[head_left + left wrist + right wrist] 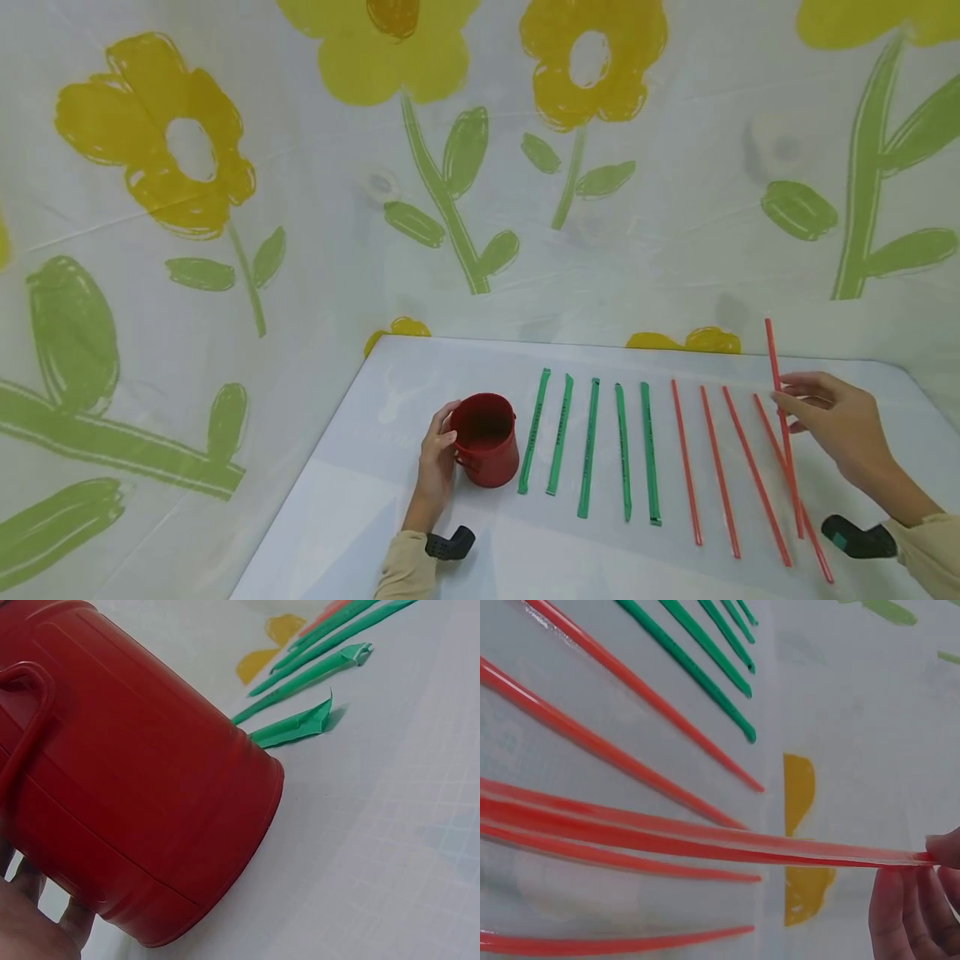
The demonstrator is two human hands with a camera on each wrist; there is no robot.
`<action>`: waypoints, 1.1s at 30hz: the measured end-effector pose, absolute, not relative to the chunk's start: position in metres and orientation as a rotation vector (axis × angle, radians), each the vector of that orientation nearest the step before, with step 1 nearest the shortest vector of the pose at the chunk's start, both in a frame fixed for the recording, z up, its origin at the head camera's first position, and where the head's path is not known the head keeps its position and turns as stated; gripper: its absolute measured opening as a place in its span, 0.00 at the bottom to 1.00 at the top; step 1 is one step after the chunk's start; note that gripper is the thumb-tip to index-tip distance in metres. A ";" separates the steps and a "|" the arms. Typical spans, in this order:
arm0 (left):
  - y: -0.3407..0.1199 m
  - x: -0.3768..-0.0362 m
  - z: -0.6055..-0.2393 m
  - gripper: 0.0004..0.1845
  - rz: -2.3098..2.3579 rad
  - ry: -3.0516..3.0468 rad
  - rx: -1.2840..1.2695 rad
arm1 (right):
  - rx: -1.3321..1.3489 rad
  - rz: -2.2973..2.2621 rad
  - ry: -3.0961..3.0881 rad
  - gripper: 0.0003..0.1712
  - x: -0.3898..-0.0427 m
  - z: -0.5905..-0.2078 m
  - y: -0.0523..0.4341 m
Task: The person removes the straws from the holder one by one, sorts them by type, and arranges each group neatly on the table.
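Observation:
At the middle of the table my left hand grips the side of a small red pail, thumb near its rim. The pail stands upright with its open top showing; in the left wrist view its wall fills much of the picture and hides part of the fingers. On the right, my right hand pinches a red straw between thumb and fingers near its upper part. This straw slants over the rightmost of several red straws lying in a row.
Several green paper-wrapped straws lie side by side between the pail and the red straws. They rest on a white table. Behind and to the left hangs a pale cloth printed with yellow flowers and green leaves.

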State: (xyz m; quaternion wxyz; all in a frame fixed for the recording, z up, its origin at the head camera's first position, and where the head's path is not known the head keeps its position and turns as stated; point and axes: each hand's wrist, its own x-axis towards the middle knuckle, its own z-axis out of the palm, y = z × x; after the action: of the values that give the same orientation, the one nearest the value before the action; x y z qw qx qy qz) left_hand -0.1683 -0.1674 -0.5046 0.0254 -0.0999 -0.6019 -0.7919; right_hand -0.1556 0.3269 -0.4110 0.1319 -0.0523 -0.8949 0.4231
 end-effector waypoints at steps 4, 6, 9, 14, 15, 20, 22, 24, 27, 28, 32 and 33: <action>-0.167 -0.169 -0.505 0.30 -2.451 -1.857 -0.320 | -0.177 1.197 -2.639 0.31 -0.155 -0.415 0.334; -0.167 -0.169 -0.504 0.29 -2.450 -1.853 -0.322 | -0.190 1.174 -2.662 0.31 -0.154 -0.418 0.337; -0.168 -0.169 -0.504 0.29 -2.454 -1.854 -0.324 | -0.220 1.143 -2.703 0.32 -0.154 -0.424 0.343; -0.170 -0.169 -0.503 0.29 -2.451 -1.873 -0.327 | -0.314 1.096 -2.761 0.32 -0.156 -0.438 0.354; -0.170 -0.169 -0.502 0.29 -2.448 -1.878 -0.329 | -0.331 1.087 -2.770 0.31 -0.157 -0.441 0.357; -0.172 -0.170 -0.502 0.30 -2.431 -1.892 -0.334 | -0.352 1.085 -2.796 0.29 -0.160 -0.463 0.372; -0.173 -0.170 -0.502 0.31 -2.428 -1.894 -0.330 | -0.361 1.094 -2.809 0.28 -0.161 -0.474 0.378; -0.174 -0.170 -0.502 0.31 -2.433 -1.889 -0.329 | -0.379 1.099 -2.818 0.28 -0.161 -0.485 0.384; -0.175 -0.170 -0.503 0.32 -2.445 -1.879 -0.324 | -0.409 1.090 -2.841 0.27 -0.162 -0.495 0.391; -0.176 -0.170 -0.503 0.31 -2.447 -1.877 -0.323 | -0.410 1.078 -2.852 0.27 -0.162 -0.497 0.393; -0.177 -0.169 -0.502 0.30 -2.453 -1.868 -0.326 | -0.377 1.026 -2.898 0.27 -0.158 -0.501 0.395; -0.177 -0.169 -0.501 0.30 -2.452 -1.870 -0.327 | -0.351 1.005 -2.904 0.26 -0.156 -0.500 0.395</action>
State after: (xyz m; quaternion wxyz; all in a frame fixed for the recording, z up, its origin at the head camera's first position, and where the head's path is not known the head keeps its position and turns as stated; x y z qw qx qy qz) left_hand -0.1690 -0.1771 -0.5014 0.0203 -0.1053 -0.6030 -0.7905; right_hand -0.1560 0.3945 -0.5005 0.0244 -0.1135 -0.9386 0.3248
